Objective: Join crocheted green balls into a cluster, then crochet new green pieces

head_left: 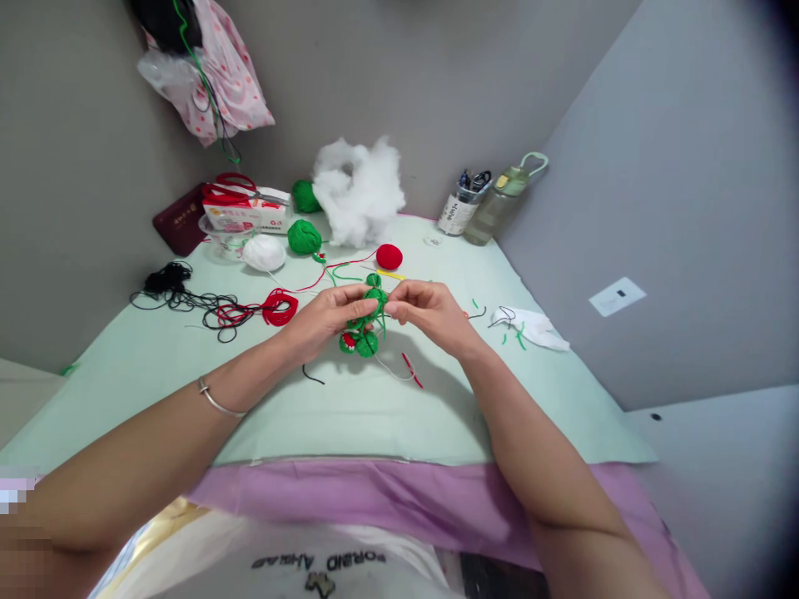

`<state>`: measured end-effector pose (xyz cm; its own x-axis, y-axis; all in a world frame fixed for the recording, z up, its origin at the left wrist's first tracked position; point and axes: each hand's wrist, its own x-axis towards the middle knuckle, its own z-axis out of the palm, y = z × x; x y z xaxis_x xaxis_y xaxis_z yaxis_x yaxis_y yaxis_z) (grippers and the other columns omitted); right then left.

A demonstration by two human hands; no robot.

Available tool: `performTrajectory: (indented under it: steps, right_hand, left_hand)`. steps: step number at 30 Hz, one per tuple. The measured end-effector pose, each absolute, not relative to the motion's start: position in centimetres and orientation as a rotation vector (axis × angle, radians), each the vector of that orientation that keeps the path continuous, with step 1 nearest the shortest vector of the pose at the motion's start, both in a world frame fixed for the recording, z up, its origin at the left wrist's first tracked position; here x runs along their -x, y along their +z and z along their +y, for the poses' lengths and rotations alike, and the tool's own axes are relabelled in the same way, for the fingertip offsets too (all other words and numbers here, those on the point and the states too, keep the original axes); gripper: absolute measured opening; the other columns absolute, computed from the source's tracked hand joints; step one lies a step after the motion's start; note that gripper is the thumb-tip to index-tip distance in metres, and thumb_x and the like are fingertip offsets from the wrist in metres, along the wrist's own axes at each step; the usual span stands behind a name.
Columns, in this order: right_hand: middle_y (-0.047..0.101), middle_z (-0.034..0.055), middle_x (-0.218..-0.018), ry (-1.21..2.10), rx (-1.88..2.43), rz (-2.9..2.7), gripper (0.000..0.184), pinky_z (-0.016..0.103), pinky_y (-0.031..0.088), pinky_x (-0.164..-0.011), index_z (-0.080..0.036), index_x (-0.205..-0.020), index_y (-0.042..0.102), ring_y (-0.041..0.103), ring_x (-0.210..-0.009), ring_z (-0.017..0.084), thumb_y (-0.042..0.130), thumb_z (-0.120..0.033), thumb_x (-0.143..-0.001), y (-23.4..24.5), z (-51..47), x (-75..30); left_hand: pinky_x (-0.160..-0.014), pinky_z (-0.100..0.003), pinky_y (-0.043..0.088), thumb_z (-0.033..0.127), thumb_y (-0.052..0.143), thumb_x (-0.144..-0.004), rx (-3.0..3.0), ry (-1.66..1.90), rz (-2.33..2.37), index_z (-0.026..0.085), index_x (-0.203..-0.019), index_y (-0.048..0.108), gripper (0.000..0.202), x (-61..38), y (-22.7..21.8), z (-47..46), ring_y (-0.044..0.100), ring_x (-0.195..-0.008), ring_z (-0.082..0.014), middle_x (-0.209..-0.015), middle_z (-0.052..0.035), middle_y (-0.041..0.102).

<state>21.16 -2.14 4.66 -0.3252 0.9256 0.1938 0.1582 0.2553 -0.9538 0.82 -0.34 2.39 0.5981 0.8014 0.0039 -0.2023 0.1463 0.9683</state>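
The left hand (330,313) had its grip clamped on a small, bumpy green yarn toy (366,343) with a red and white patch, at the middle of the pale green cloth-topped counter (349,428). The right hand (429,306) had its grip together at the toy's right side; what it pinched was too small to tell. A round red yarn ball (389,257) sat on the far side.

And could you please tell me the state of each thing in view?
Green crocheted piece: held in left hand
Red yarn ball: wound
Green yarn balls: wound
White yarn ball: wound
Black yarn: tangled
Stuffing: heaped
Red scissors: lying on box
Bottle: standing, lid on
Pen cup: standing, filled
Dotted bag: hanging
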Motion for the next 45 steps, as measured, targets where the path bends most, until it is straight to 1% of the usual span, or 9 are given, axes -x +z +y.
performTrajectory:
  steps: [6, 15, 23, 27, 30, 32, 35, 39, 45]
  right_hand:
    - [0.059, -0.0014, -0.070, 1.210, 1.011, -1.589, 0.028, 0.026, 0.043, -0.065, -0.018, -0.090, 0.074, 0.050, -0.064, 0.011, 0.067, -0.046, -0.090, 4.0, -1.6, -21.6]
    - [0.059, -0.0033, -0.069, 1.592, 0.942, -1.322, 0.026, 0.024, 0.044, -0.062, -0.018, -0.081, 0.071, 0.049, -0.058, 0.008, 0.084, -0.040, -0.073, 4.0, -1.6, -21.5]
    - [0.055, -0.0050, -0.063, 1.250, 1.051, -1.098, 0.030, 0.023, 0.044, -0.060, -0.018, -0.070, 0.067, 0.046, -0.056, 0.007, 0.088, -0.038, -0.063, 3.7, -0.2, -22.3]
    - [0.066, -0.0012, -0.078, 1.374, 0.936, -1.070, 0.033, 0.021, 0.050, -0.066, -0.019, -0.079, 0.063, 0.060, -0.071, 0.010, 0.086, -0.041, -0.068, 3.7, -0.2, -22.4]
    - [0.064, -0.0034, -0.069, 1.584, 0.860, -1.145, 0.036, 0.020, 0.041, -0.050, -0.020, -0.082, 0.057, 0.056, -0.057, 0.009, 0.081, -0.046, -0.074, 4.1, -1.1, -21.5]
    - [0.051, -0.0084, -0.054, 1.635, 0.836, -1.219, 0.035, 0.019, 0.028, -0.042, -0.020, -0.080, 0.053, 0.039, -0.043, 0.006, 0.077, -0.046, -0.080, 4.5, -1.6, -21.0]
    - [0.034, -0.0121, -0.046, 1.518, 0.864, -1.298, 0.036, 0.021, 0.015, -0.043, -0.020, -0.076, 0.052, 0.019, -0.042, 0.004, 0.075, -0.047, -0.081, 4.9, -1.7, -21.1]
    - [0.032, -0.0122, -0.046, 1.342, 0.942, -1.280, 0.042, 0.023, 0.011, -0.045, -0.021, -0.075, 0.051, 0.018, -0.044, 0.005, 0.080, -0.051, -0.074, 4.7, -0.9, -21.9]
    - [0.037, -0.0117, -0.048, 1.405, 0.938, -1.194, 0.040, 0.022, 0.012, -0.045, -0.019, -0.074, 0.050, 0.021, -0.042, 0.003, 0.079, -0.046, -0.075, 3.1, 0.1, -22.2]
  left_hand:
    - [-0.058, -0.024, 0.042, 0.047, 0.074, -0.083, -1.322, 0.633, 0.572, 0.015, -0.101, 0.072, 0.036, -0.7, 2.5, -0.5, 0.053, -0.065, -0.0123, -0.075, -0.0012, 0.058]
    - [-0.058, -0.024, 0.039, 0.048, 0.073, -0.083, -1.333, 0.636, 0.620, 0.014, -0.091, 0.072, 0.035, -0.7, 2.4, -0.4, 0.050, -0.065, -0.0118, -0.072, -0.0010, 0.055]
    - [-0.056, -0.023, 0.037, 0.046, 0.076, -0.081, -1.305, 0.621, 0.658, 0.015, -0.091, 0.068, 0.034, -1.4, 1.7, -0.7, 0.055, -0.066, -0.0126, -0.072, 0.0002, 0.055]
    - [-0.055, -0.022, 0.036, 0.046, 0.074, -0.084, -1.316, 0.577, 0.635, 0.016, -0.092, 0.065, 0.032, -1.5, 1.5, -0.9, 0.055, -0.066, -0.0120, -0.072, 0.0008, 0.055]
    - [-0.058, -0.023, 0.040, 0.046, 0.072, -0.086, -1.330, 0.540, 0.583, 0.017, -0.092, 0.064, 0.031, -1.4, 1.4, -0.9, 0.055, -0.067, -0.0120, -0.075, 0.0001, 0.057]
    - [-0.057, -0.024, 0.040, 0.049, 0.070, -0.086, -1.337, 0.509, 0.553, 0.018, -0.091, 0.063, 0.032, -1.4, 1.5, -1.0, 0.056, -0.067, -0.0134, -0.074, -0.0007, 0.059]
    - [-0.053, -0.025, 0.037, 0.052, 0.068, -0.086, -1.337, 0.446, 0.522, 0.018, -0.090, 0.063, 0.034, -1.5, 1.6, -1.1, 0.056, -0.064, -0.0149, -0.069, -0.0012, 0.058]
    - [-0.054, -0.025, 0.039, 0.047, 0.068, -0.088, -1.295, 0.447, 0.547, 0.017, -0.086, 0.062, 0.031, -1.6, 1.7, -1.2, 0.057, -0.064, -0.0143, -0.069, -0.0006, 0.055]
    - [-0.081, -0.031, 0.050, 0.039, 0.074, -0.085, -1.191, 0.568, 0.563, 0.018, -0.097, 0.064, 0.026, -1.6, 0.9, -1.0, 0.066, -0.087, -0.0178, -0.090, -0.0034, 0.064]
